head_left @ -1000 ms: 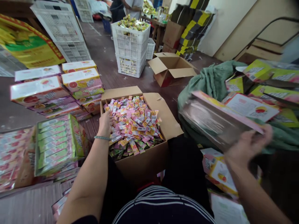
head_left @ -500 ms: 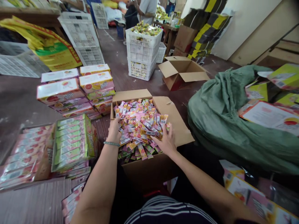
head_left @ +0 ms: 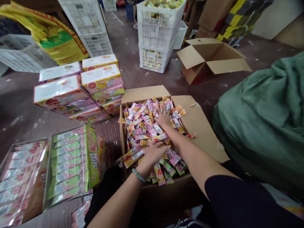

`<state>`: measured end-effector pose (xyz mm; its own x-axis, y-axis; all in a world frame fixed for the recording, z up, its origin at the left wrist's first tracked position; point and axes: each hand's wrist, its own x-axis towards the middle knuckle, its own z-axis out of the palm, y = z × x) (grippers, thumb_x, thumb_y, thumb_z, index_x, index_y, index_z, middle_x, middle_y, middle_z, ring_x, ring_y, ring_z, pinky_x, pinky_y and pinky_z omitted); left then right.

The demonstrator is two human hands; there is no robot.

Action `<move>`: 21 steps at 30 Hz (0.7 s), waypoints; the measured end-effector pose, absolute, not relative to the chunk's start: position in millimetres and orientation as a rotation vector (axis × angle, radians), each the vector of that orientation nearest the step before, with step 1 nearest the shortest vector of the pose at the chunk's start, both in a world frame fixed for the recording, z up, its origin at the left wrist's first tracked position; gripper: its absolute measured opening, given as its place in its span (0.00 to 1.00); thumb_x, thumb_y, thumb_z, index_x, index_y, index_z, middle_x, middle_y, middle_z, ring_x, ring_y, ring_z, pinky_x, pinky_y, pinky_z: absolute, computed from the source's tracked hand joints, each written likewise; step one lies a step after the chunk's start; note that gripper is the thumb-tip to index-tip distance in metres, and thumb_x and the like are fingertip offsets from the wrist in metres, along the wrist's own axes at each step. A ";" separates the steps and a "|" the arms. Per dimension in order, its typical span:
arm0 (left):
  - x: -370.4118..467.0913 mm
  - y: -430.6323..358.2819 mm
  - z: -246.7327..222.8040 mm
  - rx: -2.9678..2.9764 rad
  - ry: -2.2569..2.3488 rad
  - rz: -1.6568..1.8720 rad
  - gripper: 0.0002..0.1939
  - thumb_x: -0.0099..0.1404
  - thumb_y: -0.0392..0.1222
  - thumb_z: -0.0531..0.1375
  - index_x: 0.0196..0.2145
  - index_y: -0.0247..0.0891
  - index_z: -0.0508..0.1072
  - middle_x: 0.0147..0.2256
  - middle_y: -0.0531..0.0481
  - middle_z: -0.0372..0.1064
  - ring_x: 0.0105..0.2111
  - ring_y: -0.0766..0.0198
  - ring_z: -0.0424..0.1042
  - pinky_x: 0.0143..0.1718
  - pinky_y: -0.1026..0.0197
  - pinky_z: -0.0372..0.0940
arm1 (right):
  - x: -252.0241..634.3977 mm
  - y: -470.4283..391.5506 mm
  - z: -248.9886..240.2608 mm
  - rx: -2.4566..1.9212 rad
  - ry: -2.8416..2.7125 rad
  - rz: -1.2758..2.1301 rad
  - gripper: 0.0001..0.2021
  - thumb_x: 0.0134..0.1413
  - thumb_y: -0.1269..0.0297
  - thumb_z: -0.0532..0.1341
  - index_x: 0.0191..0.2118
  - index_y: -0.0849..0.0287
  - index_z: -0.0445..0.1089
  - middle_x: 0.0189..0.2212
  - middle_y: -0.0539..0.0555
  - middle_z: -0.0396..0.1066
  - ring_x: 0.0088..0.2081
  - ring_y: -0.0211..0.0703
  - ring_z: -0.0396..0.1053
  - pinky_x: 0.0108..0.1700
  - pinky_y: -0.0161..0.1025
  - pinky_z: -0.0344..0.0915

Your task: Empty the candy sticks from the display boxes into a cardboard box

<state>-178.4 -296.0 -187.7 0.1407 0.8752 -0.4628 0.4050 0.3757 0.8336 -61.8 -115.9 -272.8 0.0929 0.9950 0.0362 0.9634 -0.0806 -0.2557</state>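
A cardboard box (head_left: 199,123) in front of me is heaped with small stick packets (head_left: 142,122) in pink, orange and green. My left hand (head_left: 153,155), with a beaded bracelet at the wrist, lies on the near part of the heap, fingers stretched to the right. Farther back, my right hand (head_left: 163,118) presses on the packets near the far side, its fingers spread and partly sunk among them. Neither hand grips a packet that I can make out. A few packets lean over the box's right edge and near left corner.
Printed cartons (head_left: 102,77) are stacked beyond the box to the left. Nearer stand open display boxes of green packets (head_left: 68,161) and pink packets (head_left: 21,171). White crates (head_left: 156,34) and an open empty carton (head_left: 213,60) stand behind. A green sack (head_left: 261,107) bulges at right.
My left hand has moved from the box's left edge onto the near middle of the heap. My right hand has reached from the right side toward the far side. The view has tilted down.
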 end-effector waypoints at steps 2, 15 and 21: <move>-172.9 -299.6 -183.6 1.332 1.587 0.254 0.26 0.58 0.58 0.66 0.50 0.44 0.83 0.64 0.39 0.69 0.67 0.33 0.60 0.68 0.39 0.55 | -53.5 -103.3 -278.1 -2.162 -2.003 0.275 0.39 0.68 0.49 0.57 0.78 0.51 0.47 0.78 0.64 0.37 0.74 0.78 0.45 0.65 0.69 0.62; -208.2 -288.2 -141.3 0.896 1.517 1.482 0.04 0.62 0.41 0.63 0.30 0.39 0.74 0.28 0.52 0.72 0.30 0.63 0.69 0.37 0.62 0.62 | -38.7 -155.0 -207.1 -2.030 -2.181 0.332 0.32 0.59 0.51 0.63 0.68 0.51 0.67 0.78 0.58 0.35 0.75 0.81 0.37 0.70 0.79 0.41; -241.3 -278.2 -134.8 0.627 1.447 1.833 0.01 0.58 0.37 0.63 0.30 0.38 0.74 0.28 0.55 0.70 0.28 0.68 0.66 0.34 0.65 0.62 | -173.5 -154.8 -187.3 -1.616 -2.296 0.390 0.36 0.68 0.56 0.54 0.77 0.61 0.48 0.73 0.65 0.53 0.75 0.65 0.45 0.71 0.73 0.48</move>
<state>-241.3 -278.2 -134.8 -0.6319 0.7733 -0.0527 -0.2306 -0.1227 0.9653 -173.5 -154.8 -187.3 -0.3184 0.9436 0.0913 0.8604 0.3280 -0.3901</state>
